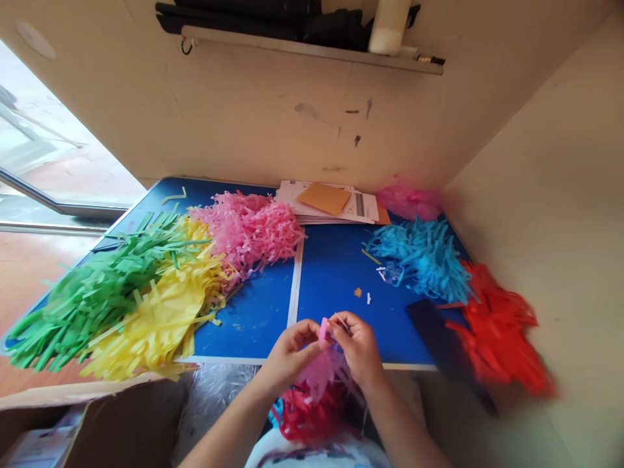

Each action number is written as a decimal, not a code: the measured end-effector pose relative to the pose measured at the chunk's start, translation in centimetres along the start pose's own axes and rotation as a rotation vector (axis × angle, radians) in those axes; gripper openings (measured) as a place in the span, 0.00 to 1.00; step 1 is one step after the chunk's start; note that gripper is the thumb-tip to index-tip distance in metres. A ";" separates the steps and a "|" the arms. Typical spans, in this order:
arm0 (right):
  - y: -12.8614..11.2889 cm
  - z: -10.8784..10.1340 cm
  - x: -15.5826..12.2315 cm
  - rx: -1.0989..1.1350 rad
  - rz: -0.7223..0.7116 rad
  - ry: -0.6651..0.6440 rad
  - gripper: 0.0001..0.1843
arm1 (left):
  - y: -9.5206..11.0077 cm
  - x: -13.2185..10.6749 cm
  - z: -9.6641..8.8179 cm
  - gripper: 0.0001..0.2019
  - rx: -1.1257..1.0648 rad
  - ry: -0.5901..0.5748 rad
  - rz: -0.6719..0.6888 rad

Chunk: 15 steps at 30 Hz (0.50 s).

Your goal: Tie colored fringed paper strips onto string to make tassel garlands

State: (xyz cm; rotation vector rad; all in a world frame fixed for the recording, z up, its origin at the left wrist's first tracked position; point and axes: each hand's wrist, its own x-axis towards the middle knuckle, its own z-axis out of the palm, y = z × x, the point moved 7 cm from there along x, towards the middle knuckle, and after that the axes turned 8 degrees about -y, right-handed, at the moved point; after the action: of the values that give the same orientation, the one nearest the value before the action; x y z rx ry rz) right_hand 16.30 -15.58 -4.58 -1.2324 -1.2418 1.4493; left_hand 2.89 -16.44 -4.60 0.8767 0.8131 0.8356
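Note:
My left hand (291,354) and my right hand (358,344) meet just in front of the blue table's (253,312) near edge. Both pinch a folded pink tissue paper piece (324,328), whose fringed strips hang down between my wrists. A thin white thread or wire shows at my right fingertips. Below my hands, on my lap, lies a bundle of red and blue fringed paper (305,413).
Piles of fringed paper lie on the table: green (82,292), yellow (160,312), pink (253,227), blue (422,257), red (497,331), magenta (409,201). Envelopes and papers (331,201) sit at the back. A cardboard box (73,416) stands at lower left. Walls close the back and right.

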 end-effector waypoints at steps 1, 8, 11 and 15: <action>0.0 0.0 -0.1 -0.015 0.005 -0.022 0.19 | -0.2 0.0 -0.1 0.17 -0.031 0.002 -0.034; -0.7 1.0 -1.6 0.000 0.007 -0.204 0.28 | -0.7 0.0 -0.5 0.19 -0.145 0.053 -0.084; -0.7 1.6 -1.6 0.014 0.042 -0.286 0.32 | -0.9 0.1 -0.1 0.18 -0.131 0.003 -0.057; -0.4 2.1 -1.1 0.156 0.116 -0.420 0.37 | -0.2 0.0 0.0 0.15 0.097 -0.054 0.006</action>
State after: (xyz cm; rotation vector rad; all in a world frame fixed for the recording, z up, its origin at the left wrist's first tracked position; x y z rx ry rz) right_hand 14.37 -16.95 -3.96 -0.9356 -1.3118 1.9217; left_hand 2.97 -16.52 -4.82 0.9839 0.8090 0.7791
